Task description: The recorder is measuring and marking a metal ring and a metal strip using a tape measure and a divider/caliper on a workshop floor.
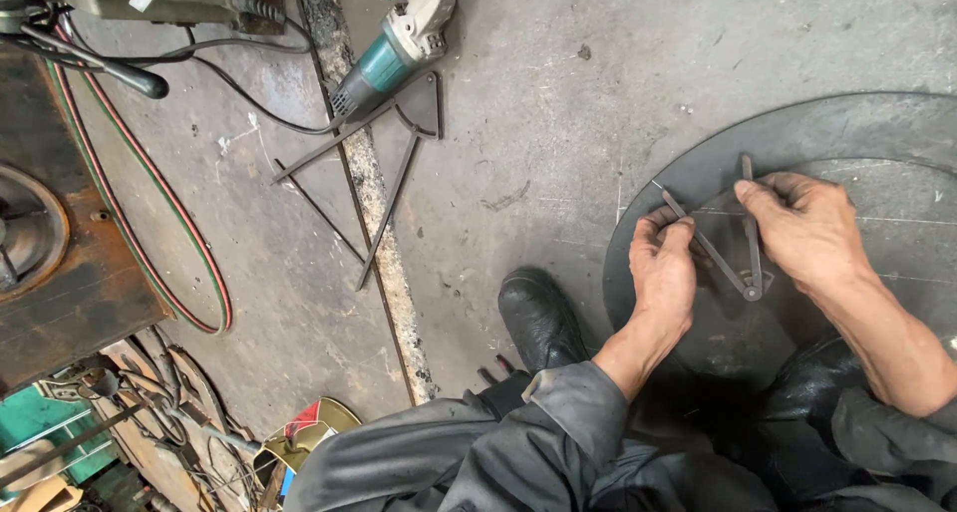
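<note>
Head view: both hands work a divider on the steel disc at three o'clock. Left hand pinches one leg, right hand the other (marking step, I judge); next, steady pressure while swinging the point.

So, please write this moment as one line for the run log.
left hand: grips one leg of hinged metal divider | right hand: holds other leg | round dark steel plate: flat on floor | black boot: beside plate

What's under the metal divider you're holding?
The divider lies on a round dark steel plate on the concrete floor. Left hand and right hand cover parts of both legs.
</note>
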